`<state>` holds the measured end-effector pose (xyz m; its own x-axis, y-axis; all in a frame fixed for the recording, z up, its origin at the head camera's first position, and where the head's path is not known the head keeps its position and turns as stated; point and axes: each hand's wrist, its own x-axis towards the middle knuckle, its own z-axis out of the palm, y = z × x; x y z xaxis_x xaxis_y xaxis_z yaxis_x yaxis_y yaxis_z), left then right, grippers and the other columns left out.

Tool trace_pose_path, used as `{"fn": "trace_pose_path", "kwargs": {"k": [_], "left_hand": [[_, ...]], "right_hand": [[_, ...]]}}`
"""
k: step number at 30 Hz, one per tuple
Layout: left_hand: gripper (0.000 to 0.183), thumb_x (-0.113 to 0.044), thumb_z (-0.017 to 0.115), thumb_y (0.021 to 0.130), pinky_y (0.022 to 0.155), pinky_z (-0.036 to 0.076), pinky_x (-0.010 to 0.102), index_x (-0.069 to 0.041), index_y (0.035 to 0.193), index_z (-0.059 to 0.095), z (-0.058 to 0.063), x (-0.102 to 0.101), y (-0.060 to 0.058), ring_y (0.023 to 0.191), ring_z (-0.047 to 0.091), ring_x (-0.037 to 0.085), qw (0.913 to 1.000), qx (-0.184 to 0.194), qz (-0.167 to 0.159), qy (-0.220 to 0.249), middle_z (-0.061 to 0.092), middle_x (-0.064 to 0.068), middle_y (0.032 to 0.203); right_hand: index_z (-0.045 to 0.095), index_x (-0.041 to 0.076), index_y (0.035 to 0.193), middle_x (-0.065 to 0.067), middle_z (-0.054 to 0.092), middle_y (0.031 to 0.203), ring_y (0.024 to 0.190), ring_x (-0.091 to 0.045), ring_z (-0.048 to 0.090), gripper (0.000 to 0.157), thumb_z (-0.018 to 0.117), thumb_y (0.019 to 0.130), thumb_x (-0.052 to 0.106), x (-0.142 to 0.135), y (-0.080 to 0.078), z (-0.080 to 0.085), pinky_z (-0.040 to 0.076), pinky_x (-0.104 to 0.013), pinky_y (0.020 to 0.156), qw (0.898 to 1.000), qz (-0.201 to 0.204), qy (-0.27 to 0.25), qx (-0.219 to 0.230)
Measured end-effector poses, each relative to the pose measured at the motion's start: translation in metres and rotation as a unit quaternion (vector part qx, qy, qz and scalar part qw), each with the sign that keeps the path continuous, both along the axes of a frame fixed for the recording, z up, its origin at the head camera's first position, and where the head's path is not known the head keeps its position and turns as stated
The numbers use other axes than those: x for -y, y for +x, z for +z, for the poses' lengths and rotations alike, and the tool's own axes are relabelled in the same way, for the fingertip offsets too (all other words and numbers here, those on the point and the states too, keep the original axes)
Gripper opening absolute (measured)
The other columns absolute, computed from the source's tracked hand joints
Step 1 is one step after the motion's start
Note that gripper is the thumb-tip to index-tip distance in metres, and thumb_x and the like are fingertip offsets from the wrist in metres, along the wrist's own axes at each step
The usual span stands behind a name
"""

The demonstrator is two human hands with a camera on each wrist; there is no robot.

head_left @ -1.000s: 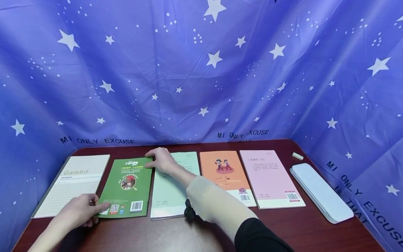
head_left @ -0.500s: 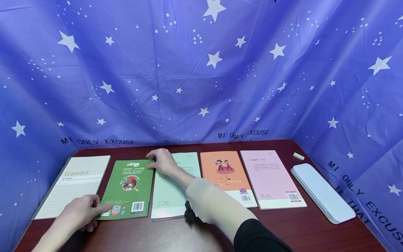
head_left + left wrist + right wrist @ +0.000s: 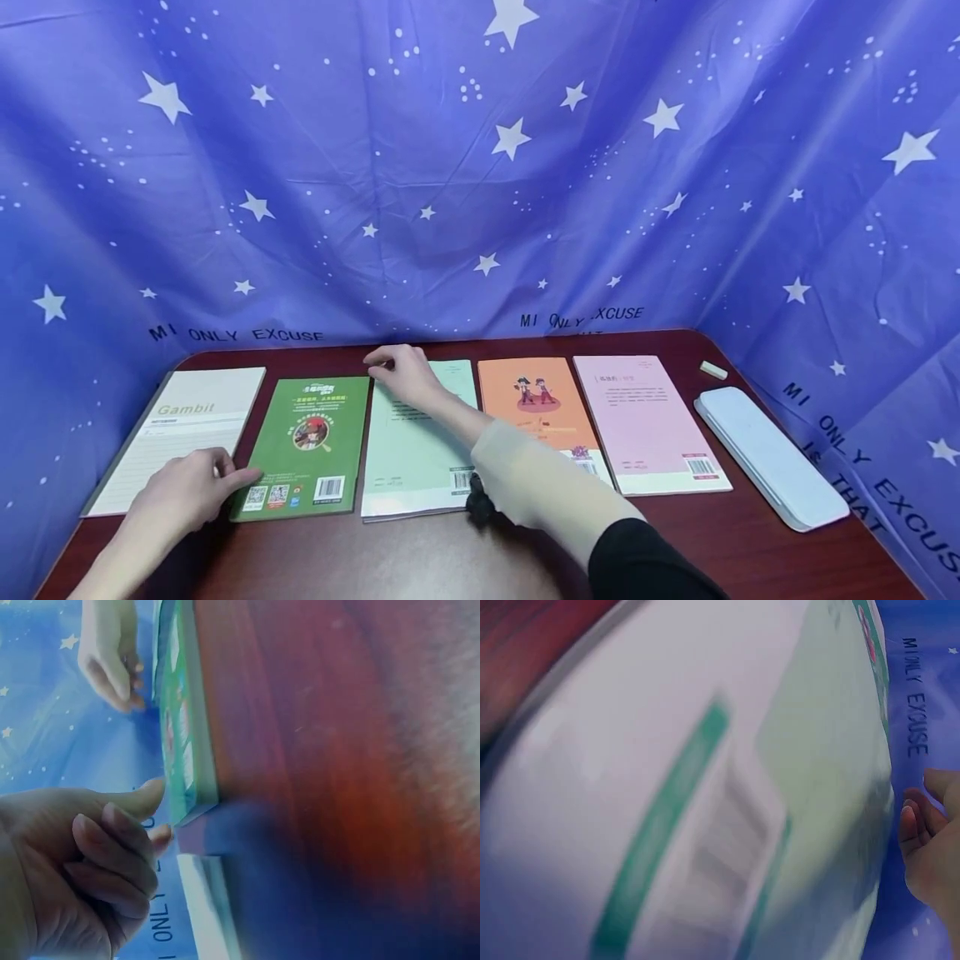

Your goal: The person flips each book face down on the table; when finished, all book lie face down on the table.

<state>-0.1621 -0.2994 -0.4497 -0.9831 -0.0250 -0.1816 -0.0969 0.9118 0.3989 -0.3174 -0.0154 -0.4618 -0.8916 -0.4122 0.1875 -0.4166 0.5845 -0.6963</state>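
A green book lies flat, second from the left in a row on the table. My left hand hovers by its lower left corner, thumb tip overlapping the cover's edge in the head view. In the left wrist view, the fingers of that hand are loosely curled with nothing in them, close to the book's corner. My right hand is over the top left of the mint-green book, fingers bent and holding nothing. The right wrist view shows this hand beyond the blurred mint-green cover.
Left of the green book lies a cream notebook marked Gambit. An orange book and a pink book continue the row rightward. A pale pencil case and a small eraser lie near the table's right edge. A starry blue curtain stands behind.
My right hand has come off the green book's upper right corner and moved right. My left hand has loosened from the lower left corner. The books stay in place.
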Motion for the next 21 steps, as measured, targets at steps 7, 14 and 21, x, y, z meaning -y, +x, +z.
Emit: {"fn": "trace_pose_path", "kwargs": {"k": [7, 14, 21], "left_hand": [[0.031, -0.042, 0.060, 0.102, 0.054, 0.035, 0.031, -0.014, 0.089, 0.065, 0.015, 0.014, -0.010, 0.054, 0.053, 0.014, 0.9948, -0.101, -0.002, -0.013, 0.058, -0.006, 0.055], [0.024, -0.025, 0.066, 0.099, 0.055, 0.045, 0.035, -0.005, 0.114, 0.067, 0.022, 0.042, -0.024, 0.059, 0.062, 0.006, 0.9692, -0.245, -0.027, -0.005, 0.076, 0.009, 0.083], [0.040, -0.021, 0.069, 0.098, 0.071, 0.049, 0.063, -0.001, 0.131, 0.059, 0.023, 0.053, -0.039, 0.096, 0.064, 0.049, 0.9548, -0.293, -0.048, -0.020, 0.065, 0.029, 0.114]], "right_hand": [[0.072, 0.007, 0.127, -0.005, 0.075, 0.126, 0.122, -0.020, 0.069, 0.028, 0.066, 0.099, 0.009, -0.053, -0.007, 0.013, 0.055, -0.034, 0.107, 0.999, 0.025, -0.007, -0.020], [0.072, 0.009, 0.127, -0.007, 0.074, 0.128, 0.122, -0.023, 0.068, 0.029, 0.064, 0.100, 0.007, -0.116, -0.008, 0.021, 0.055, -0.041, 0.107, 0.999, 0.009, 0.007, -0.029], [0.070, 0.009, 0.130, -0.010, 0.071, 0.132, 0.105, -0.031, 0.070, 0.033, 0.065, 0.097, 0.005, -0.187, -0.001, 0.026, 0.056, -0.049, 0.101, 0.997, -0.033, 0.046, -0.052]]}}
